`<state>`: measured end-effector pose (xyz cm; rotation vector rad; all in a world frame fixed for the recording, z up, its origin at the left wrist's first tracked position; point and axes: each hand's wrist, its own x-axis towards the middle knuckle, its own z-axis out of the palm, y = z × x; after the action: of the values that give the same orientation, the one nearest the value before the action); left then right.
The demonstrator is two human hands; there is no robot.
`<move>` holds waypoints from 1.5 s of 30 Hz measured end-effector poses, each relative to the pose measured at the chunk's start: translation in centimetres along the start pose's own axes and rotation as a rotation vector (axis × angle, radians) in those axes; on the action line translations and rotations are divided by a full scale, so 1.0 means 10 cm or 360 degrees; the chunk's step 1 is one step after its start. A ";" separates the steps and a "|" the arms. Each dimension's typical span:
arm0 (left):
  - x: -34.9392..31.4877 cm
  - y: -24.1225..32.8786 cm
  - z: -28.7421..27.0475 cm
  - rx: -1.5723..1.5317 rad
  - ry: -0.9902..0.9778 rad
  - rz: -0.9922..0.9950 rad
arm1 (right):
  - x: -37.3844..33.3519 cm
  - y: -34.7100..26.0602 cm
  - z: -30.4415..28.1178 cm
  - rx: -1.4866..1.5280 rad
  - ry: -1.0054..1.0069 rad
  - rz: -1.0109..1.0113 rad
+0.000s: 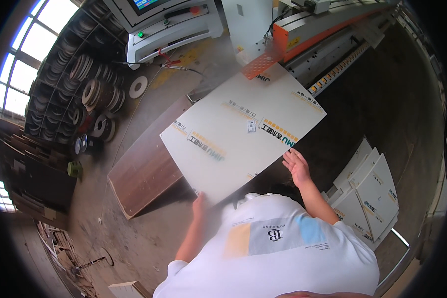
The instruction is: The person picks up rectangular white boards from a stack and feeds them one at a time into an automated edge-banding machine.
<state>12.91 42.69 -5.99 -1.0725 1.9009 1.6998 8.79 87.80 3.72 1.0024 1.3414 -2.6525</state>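
Note:
A large white panel (218,119) with printed lettering and a small label lies flat before me, its far end under the orange guard of a machine. My left hand (198,201) grips the panel at its near left corner, with the fingers partly hidden beneath it. By the near right edge is my right hand (296,166), its fingers stretched out and close to the panel; whether they touch it I cannot tell. A brown wooden board (144,174) supports part of the panel from the left side.
The long machine (313,42) with an orange guard (263,65) runs off to the far right. A control console (174,35) with a screen stands ahead. Several white panels (375,193) are stacked at my right. Racks of edging rolls (67,79) line the left side.

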 end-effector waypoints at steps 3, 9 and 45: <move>-0.12 0.22 0.26 -0.0176 -0.0152 -0.0040 | 0.13 -0.11 -0.06 -0.0004 0.0017 -0.0067; -0.36 0.59 1.10 -0.0192 -0.0144 -0.0067 | 0.47 -0.61 -0.47 0.0032 0.0045 -0.0149; 0.29 2.20 3.15 0.0905 -0.1438 0.0132 | -1.02 2.39 -1.41 0.0136 0.0581 0.0713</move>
<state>-11.75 71.59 0.43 0.0225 1.6203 1.2115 31.09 80.15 -14.06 1.6349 0.8984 -2.2774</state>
